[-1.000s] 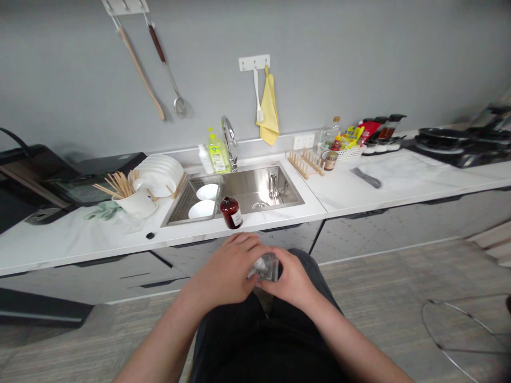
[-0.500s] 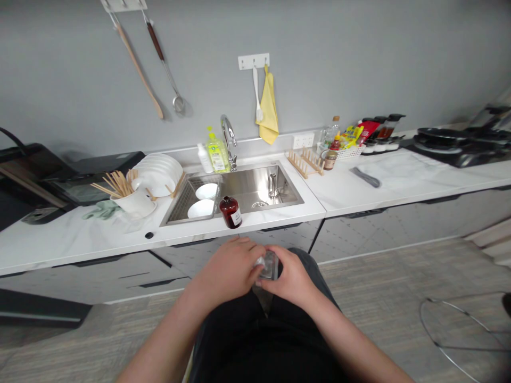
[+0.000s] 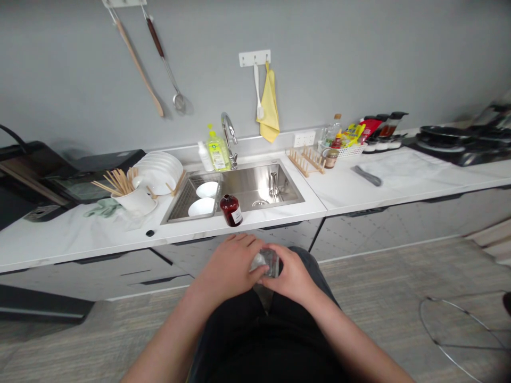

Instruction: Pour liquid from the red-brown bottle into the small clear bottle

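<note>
Your left hand (image 3: 233,263): fingers were half-curled at the L side of the clear, see-through, squarish container (image 3: 271,259); couldn't tell if they gripped.
Your right hand (image 3: 292,274): held its R side btwn thumb & fingers, part open around it.
Lap: container was above it, in front of the white marbled counter (image 3: 351,197).
Sink side: glossy dark-red bottle (image 3: 229,209) w/ white label stood upright nr the rectangular steel sink (image 3: 245,178).

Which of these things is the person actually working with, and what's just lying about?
In hand:
- clear container, held between the left hand and right hand
- perhaps the red-brown bottle, standing nearest the hands; its part is unclear

Apparently just about:
- white bowls in the sink
- white plates
- yellow cloth
</note>
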{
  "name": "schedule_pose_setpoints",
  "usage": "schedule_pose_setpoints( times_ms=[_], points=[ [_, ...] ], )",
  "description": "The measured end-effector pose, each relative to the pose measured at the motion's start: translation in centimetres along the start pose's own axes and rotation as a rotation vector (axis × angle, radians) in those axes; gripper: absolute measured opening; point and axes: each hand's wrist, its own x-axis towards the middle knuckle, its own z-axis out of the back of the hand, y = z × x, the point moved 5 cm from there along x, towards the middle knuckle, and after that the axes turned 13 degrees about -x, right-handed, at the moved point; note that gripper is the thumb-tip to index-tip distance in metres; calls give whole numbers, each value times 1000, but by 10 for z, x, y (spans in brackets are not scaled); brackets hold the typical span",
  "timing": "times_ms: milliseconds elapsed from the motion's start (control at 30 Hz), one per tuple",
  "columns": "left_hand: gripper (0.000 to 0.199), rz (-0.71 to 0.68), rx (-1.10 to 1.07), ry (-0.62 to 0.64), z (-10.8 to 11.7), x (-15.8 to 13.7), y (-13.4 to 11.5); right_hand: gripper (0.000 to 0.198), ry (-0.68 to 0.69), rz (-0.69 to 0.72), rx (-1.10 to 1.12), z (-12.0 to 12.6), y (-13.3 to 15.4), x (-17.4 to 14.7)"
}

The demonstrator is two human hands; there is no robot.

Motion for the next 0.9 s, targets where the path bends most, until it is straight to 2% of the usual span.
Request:
schedule_pose_setpoints(
  times_ms=[67,100,167,233,333,400,467,567,700,800,900],
  points=[
    [22,15,2,25,-3,0,2,71,9,6,-6,-1,1,0],
    [24,-8,-12,53,-4,-1,1,72,16,6,-9,-1,1,0],
    [44,-75,-53,78,-5,-3,-4,70,21,2,-12,0,2,0],
    [55,-92,-72,28,-2,-4,-7,65,10,6,-8,2,3,0],
    [41,81,-23,-43,-2,-3,-1,67,-6,0,-14,2,1,-1],
    [45,252,39,-25,-7,-2,6,74,-1,-8,-29,1,-1,-2],
    [44,351,55,-12,-11,-1,12,76,2,-6,-41,-2,-1,-4],
    [39,313,-25,-21,-15,0,13,75,-3,-10,-47,-5,-1,-5],
    [51,161,-118,-47,-16,-1,14,73,-17,-30,-60,-6,-2,-4],
    [63,153,-212,-146,-21,-3,25,71,-48,-41,-54,-5,-4,-3],
    [67,217,-334,-391,-33,-5,41,67,-122,-48,-51,-4,-4,-4]
  ],
)
